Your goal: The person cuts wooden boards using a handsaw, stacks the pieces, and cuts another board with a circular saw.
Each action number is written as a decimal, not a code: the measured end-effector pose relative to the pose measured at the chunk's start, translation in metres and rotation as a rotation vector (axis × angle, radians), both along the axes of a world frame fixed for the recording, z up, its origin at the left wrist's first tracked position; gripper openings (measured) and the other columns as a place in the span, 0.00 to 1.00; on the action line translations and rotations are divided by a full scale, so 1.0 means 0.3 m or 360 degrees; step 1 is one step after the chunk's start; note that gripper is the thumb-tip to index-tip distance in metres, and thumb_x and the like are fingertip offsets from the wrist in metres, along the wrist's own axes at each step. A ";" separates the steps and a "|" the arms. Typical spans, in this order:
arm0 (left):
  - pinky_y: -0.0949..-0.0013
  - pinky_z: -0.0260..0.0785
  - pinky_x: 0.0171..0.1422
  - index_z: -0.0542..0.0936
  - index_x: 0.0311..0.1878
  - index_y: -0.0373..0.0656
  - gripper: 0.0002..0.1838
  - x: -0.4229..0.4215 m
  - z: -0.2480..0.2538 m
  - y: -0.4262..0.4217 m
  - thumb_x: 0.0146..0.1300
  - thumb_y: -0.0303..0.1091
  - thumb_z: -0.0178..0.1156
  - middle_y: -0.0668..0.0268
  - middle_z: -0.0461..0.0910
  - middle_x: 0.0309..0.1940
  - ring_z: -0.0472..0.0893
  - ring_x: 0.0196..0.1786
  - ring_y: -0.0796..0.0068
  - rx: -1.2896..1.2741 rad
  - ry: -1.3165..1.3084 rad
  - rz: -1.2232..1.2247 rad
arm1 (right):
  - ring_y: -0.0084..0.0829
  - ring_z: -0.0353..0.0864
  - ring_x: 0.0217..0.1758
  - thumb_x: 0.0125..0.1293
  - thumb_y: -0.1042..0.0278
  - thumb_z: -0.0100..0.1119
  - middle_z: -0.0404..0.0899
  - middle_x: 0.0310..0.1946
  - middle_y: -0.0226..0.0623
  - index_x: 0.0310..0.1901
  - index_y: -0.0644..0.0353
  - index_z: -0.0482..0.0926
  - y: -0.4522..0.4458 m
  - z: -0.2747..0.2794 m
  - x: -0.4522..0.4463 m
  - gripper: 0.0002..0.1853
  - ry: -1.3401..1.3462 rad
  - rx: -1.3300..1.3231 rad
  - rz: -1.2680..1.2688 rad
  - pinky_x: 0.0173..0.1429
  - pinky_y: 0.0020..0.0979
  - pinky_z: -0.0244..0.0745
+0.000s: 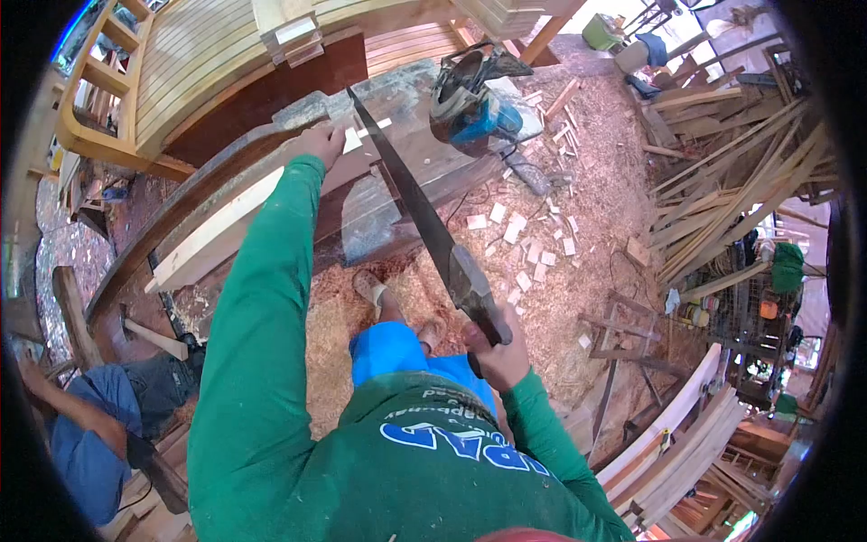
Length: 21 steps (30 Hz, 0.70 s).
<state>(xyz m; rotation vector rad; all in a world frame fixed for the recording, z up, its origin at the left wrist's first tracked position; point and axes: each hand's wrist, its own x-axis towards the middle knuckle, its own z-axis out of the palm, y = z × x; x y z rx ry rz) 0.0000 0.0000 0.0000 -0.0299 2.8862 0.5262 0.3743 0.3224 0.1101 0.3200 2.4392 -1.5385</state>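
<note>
Right hand (506, 354) clamps a tapering metal handsaw (414, 194); left hand (318, 144), grip unclear, rests on pale squared timber (217, 226).

Ahead of me, slightly right, I see a blue-and-black power tool (488, 122), and small, pale, squarish wood offcuts (515, 228) lie scattered over the sawdust-strewn brown ground (596, 135). On my right I have a tangled heap of long, rough planks (731, 190), with a dark green cloth-like bundle (787, 267) near it. Light-brown slatted wooden furniture (203, 68) stands ahead on my left; a person in a blue shirt (86, 452) is nearer, at my left.
</note>
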 end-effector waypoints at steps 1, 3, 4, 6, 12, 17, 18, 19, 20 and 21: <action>0.47 0.73 0.71 0.86 0.63 0.59 0.34 0.031 0.029 -0.032 0.72 0.71 0.46 0.47 0.85 0.57 0.83 0.63 0.43 -0.0084 -0.0010 0.0035 | 0.27 0.77 0.35 0.74 0.45 0.66 0.77 0.35 0.30 0.72 0.57 0.73 -0.037 -0.004 0.010 0.33 0.0009 -0.0184 -0.0080 0.42 0.31 0.76; 0.46 0.74 0.69 0.87 0.61 0.60 0.35 -0.063 -0.119 0.247 0.71 0.73 0.45 0.50 0.86 0.58 0.84 0.61 0.43 0.0122 0.0105 0.0107 | 0.32 0.84 0.40 0.74 0.55 0.67 0.84 0.39 0.38 0.66 0.63 0.76 0.170 0.064 -0.079 0.27 0.0048 -0.0210 -0.0269 0.49 0.33 0.80; 0.46 0.74 0.69 0.87 0.61 0.60 0.36 0.027 -0.082 0.147 0.70 0.75 0.45 0.50 0.86 0.58 0.84 0.61 0.43 0.0053 0.0031 0.0124 | 0.32 0.85 0.40 0.74 0.55 0.66 0.85 0.40 0.39 0.67 0.63 0.76 0.102 0.073 -0.058 0.27 -0.0017 -0.0213 -0.0182 0.49 0.33 0.80; 0.46 0.75 0.69 0.87 0.61 0.61 0.38 0.084 0.020 0.088 0.68 0.78 0.45 0.51 0.86 0.58 0.84 0.61 0.44 0.0001 -0.0008 0.0118 | 0.33 0.86 0.42 0.75 0.56 0.65 0.86 0.43 0.40 0.68 0.64 0.74 0.034 0.101 -0.035 0.28 0.0042 -0.0139 -0.0067 0.49 0.33 0.81; 0.47 0.75 0.69 0.88 0.59 0.63 0.40 0.057 -0.023 0.084 0.66 0.81 0.43 0.54 0.87 0.58 0.84 0.62 0.46 -0.0102 -0.0042 0.0201 | 0.38 0.89 0.52 0.75 0.60 0.64 0.87 0.52 0.48 0.72 0.70 0.69 0.022 0.175 -0.010 0.31 0.0159 -0.0215 0.0147 0.56 0.37 0.82; 0.47 0.75 0.69 0.88 0.58 0.61 0.42 0.054 0.002 0.085 0.66 0.82 0.43 0.53 0.87 0.58 0.84 0.62 0.47 -0.0138 -0.0095 0.0155 | 0.42 0.88 0.57 0.76 0.61 0.63 0.85 0.56 0.52 0.71 0.71 0.70 0.078 0.123 0.116 0.30 0.0359 -0.0032 0.0156 0.61 0.38 0.80; 0.47 0.75 0.69 0.88 0.58 0.60 0.42 0.060 -0.009 0.089 0.66 0.82 0.42 0.53 0.87 0.57 0.84 0.62 0.47 -0.0125 -0.0079 0.0178 | 0.41 0.88 0.57 0.76 0.61 0.63 0.85 0.56 0.52 0.71 0.71 0.70 0.070 0.132 0.105 0.30 0.0346 -0.0028 0.0150 0.61 0.38 0.80; 0.47 0.75 0.69 0.88 0.58 0.59 0.42 0.064 -0.018 0.088 0.66 0.82 0.42 0.53 0.87 0.57 0.84 0.62 0.47 -0.0123 -0.0062 0.0199 | 0.40 0.88 0.57 0.76 0.62 0.63 0.85 0.55 0.53 0.71 0.70 0.70 0.055 0.149 0.084 0.29 0.0333 -0.0033 0.0140 0.60 0.37 0.81; 0.47 0.75 0.68 0.89 0.58 0.59 0.43 0.062 -0.019 0.083 0.66 0.82 0.42 0.52 0.87 0.57 0.85 0.62 0.48 -0.0125 -0.0037 0.0216 | 0.40 0.88 0.57 0.76 0.62 0.63 0.85 0.54 0.53 0.71 0.69 0.71 0.038 0.164 0.057 0.29 0.0328 -0.0042 0.0126 0.60 0.37 0.81; 0.48 0.76 0.67 0.88 0.58 0.59 0.42 0.062 -0.017 0.081 0.66 0.82 0.43 0.53 0.88 0.56 0.85 0.61 0.48 -0.0127 -0.0055 0.0206 | 0.39 0.89 0.56 0.75 0.62 0.63 0.85 0.54 0.53 0.71 0.68 0.71 0.015 0.184 0.020 0.29 0.0248 -0.0051 0.0127 0.59 0.37 0.81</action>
